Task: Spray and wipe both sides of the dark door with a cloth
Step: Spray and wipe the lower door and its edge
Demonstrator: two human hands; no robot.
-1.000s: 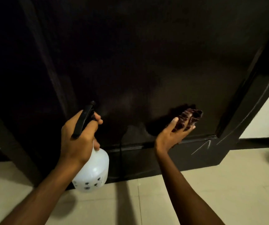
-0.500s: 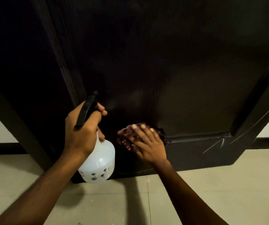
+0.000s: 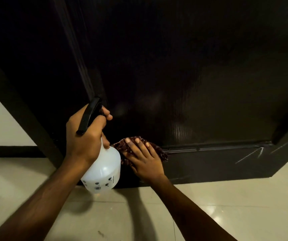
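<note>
Spray bottle in left hand, base down, nozzle toward dark door

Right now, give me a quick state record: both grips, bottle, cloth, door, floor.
left grip: hand curled round the neck of the spray bottle
right grip: hand flat, straight fingers pressing the cloth against the door
spray bottle: white translucent body, black head, nozzle toward the door
cloth: dark red, patterned, bunched, low on the door
door: dark, pale scratch marks at lower right
floor: pale glossy tiles
</note>
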